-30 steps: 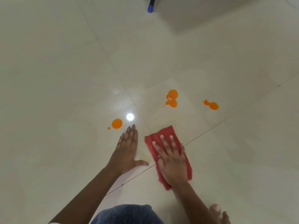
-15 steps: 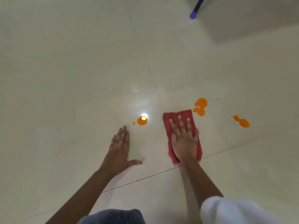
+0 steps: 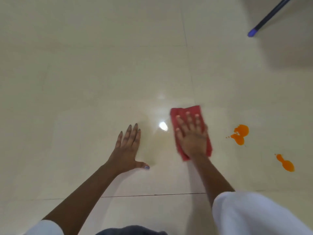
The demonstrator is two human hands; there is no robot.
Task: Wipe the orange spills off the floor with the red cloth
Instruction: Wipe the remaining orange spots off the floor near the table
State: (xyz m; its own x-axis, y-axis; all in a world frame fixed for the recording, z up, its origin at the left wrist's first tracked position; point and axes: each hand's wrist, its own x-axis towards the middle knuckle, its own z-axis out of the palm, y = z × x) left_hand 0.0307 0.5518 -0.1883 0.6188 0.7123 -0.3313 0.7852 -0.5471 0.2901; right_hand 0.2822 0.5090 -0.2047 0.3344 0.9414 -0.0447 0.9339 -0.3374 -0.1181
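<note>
right hand [image 3: 192, 139] presses the red cloth [image 3: 188, 114] flat under spread fingers [image 3: 187, 118]; left hand [image 3: 127, 148] lies splayed on the floor [image 3: 84, 73]; orange spills [image 3: 240, 134] sit right of the fingers.

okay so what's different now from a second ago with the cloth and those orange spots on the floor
The right hand has slid the red cloth forward and to the person's left, over the small orange spot by the light glare; that spot is gone, leaving a faint yellowish smear. The left hand stays flat on the floor. The double splash and the far-right spill remain unwiped.
</note>
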